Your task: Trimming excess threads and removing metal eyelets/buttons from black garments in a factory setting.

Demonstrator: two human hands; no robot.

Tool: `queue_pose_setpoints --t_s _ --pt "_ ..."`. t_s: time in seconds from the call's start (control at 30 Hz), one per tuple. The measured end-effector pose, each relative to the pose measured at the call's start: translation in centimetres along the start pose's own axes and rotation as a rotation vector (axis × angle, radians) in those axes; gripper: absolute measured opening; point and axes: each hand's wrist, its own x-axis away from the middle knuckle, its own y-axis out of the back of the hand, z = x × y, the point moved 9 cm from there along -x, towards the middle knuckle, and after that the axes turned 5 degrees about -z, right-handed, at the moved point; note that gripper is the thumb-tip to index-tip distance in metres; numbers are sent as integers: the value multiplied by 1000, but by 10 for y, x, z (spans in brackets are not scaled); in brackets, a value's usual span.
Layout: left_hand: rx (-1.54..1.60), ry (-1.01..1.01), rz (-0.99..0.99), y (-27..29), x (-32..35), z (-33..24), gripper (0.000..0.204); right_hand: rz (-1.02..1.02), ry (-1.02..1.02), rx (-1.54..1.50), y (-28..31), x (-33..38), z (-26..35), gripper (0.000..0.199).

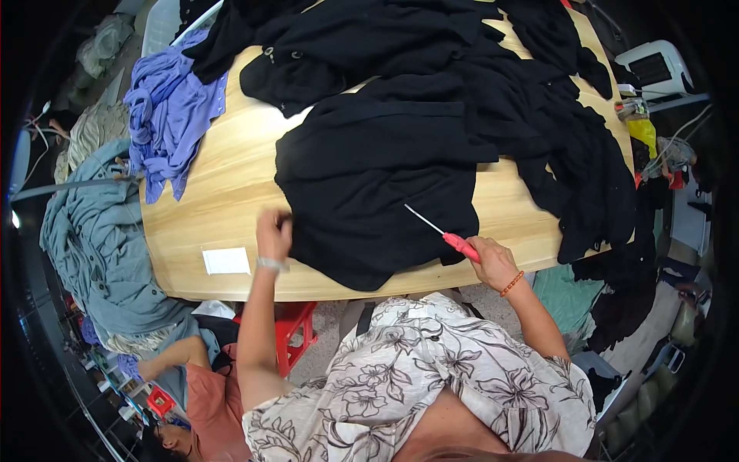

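A black knit garment (377,185) lies spread on the wooden table in front of me. At its left edge is my left hand (274,235), fingers curled; whether they pinch the cloth is hidden. My right hand (493,262), beyond the garment's lower right side, is wrapped round the red handle of a thin-shafted tool (460,245). Its slim metal shaft points up and left over the black cloth. The kind of tip is too small to make out.
More black garments (539,115) cover the table's far and right parts. A purple garment (173,108) hangs over the left edge, near grey-blue clothes (100,239). White paper (226,261) lies on the table (185,231). A red stool (295,331) stands below; a co-worker (212,400) is lower left.
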Motion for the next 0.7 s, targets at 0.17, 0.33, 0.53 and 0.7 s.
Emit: queue_pose_setpoints --t_s 0.17,0.33,0.53,0.7 --pt "30 177 -111 -36 -122 91 34 -35 54 17 5 2 13 25" --pt "-58 196 24 -63 -134 36 35 -77 -82 -38 12 30 1 28" --pt "277 -110 -34 5 -73 -46 24 43 129 -98 -26 30 35 27" --pt "587 -498 125 88 -21 -272 25 327 344 -228 -60 13 97 32"
